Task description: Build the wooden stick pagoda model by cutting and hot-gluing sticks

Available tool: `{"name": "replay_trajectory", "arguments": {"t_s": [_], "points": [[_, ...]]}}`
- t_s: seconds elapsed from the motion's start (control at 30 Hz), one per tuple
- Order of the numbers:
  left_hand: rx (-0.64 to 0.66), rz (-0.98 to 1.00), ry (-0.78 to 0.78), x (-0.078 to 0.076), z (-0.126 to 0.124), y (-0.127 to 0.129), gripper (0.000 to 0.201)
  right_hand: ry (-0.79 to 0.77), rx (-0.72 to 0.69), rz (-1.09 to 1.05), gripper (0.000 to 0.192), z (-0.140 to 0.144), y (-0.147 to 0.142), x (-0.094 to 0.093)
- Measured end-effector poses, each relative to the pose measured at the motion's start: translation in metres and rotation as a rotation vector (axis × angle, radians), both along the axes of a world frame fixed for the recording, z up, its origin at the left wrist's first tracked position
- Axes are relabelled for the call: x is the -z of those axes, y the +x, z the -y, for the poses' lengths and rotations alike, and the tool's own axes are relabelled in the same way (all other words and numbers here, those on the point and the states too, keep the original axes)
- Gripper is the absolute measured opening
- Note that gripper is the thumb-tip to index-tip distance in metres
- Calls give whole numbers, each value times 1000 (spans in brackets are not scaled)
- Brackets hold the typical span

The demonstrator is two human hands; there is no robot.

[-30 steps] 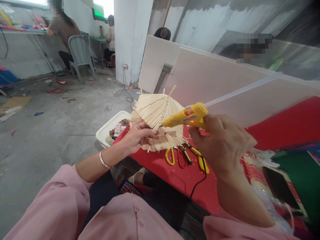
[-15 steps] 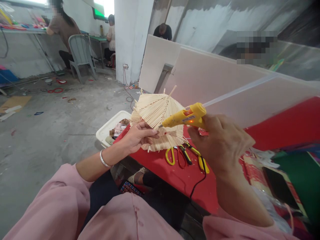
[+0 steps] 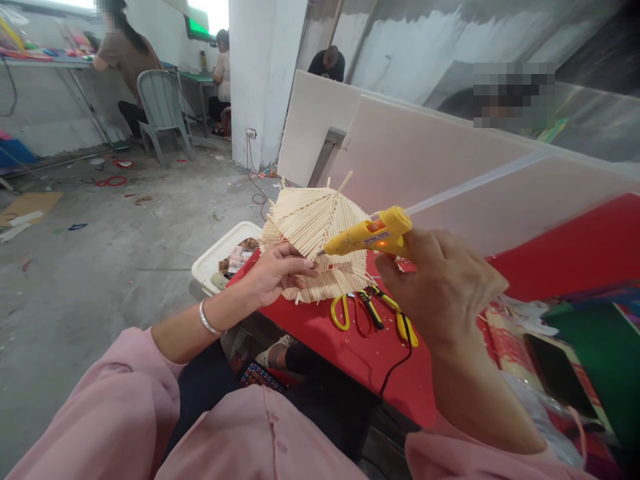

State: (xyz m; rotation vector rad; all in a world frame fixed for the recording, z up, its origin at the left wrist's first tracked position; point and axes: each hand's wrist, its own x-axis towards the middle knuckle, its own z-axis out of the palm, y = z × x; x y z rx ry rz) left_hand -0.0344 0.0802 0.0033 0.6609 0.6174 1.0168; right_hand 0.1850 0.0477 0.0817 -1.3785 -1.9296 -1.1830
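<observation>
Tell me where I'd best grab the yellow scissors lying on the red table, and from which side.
Probably by the yellow loop handles at the near-left end of the scissors, coming from above on the table's near edge. They lie flat, with the loops clear, while the far end runs under the stick piece that the left hand steadies. The right hand is busy holding the glue gun.

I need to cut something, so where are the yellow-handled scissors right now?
The yellow-handled scissors lie on the red table, just below the wooden-stick fan piece, left of the right hand.
</observation>
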Motion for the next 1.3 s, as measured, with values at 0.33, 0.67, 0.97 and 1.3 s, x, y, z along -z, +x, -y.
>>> {"name": "replay_trajectory", "arguments": {"t_s": [0.33, 0.67, 0.97, 1.3], "points": [[-16, -23, -30, -6, 2, 0, 17, -135, 104, -99, 24, 0, -1, -2], [-7, -20, -21, -3, 1, 1, 21, -124, 61, -147, 26, -1, 1, 0], [-22, -9, -18, -3, 1, 0, 24, -187, 136, -124, 26, 3, -1, 1], [-4, -18, -31, -3, 1, 0, 27, -197, 108, -156, 25, 3, -1, 0]]}}
